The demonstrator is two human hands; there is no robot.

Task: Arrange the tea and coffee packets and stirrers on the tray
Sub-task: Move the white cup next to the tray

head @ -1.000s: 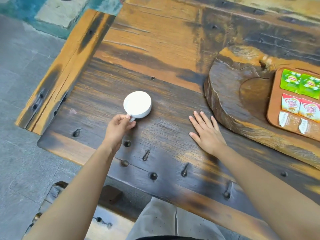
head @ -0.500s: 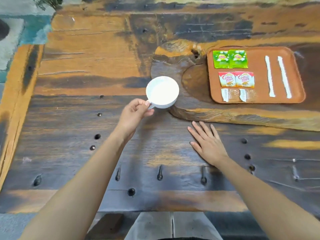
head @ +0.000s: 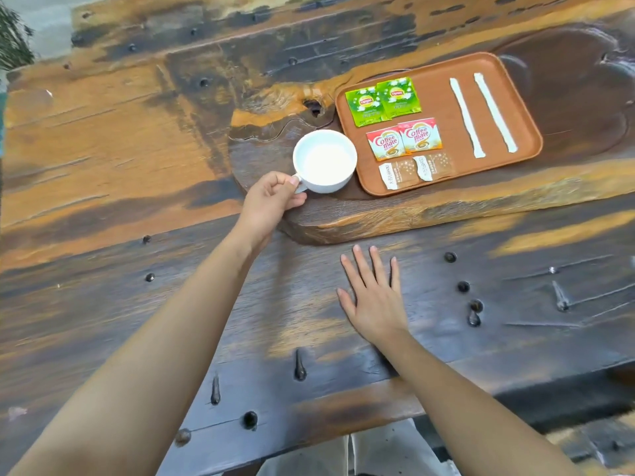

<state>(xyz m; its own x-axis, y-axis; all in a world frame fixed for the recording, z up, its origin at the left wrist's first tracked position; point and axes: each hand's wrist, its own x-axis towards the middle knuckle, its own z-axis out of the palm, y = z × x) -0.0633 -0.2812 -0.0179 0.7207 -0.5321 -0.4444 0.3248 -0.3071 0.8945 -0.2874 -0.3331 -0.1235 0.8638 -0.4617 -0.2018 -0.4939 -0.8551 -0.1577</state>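
**Six packets and two stirrers lie on the tray**

We see our left hand closed on the handle of a white cup, which sits just left of the brown tray on a raised wooden slab. Our right hand lies flat and open on the dark tabletop, holding nothing. On the tray, two green tea packets sit above two Coffee mate packets and two brown packets. Two white stirrers lie side by side to their right.
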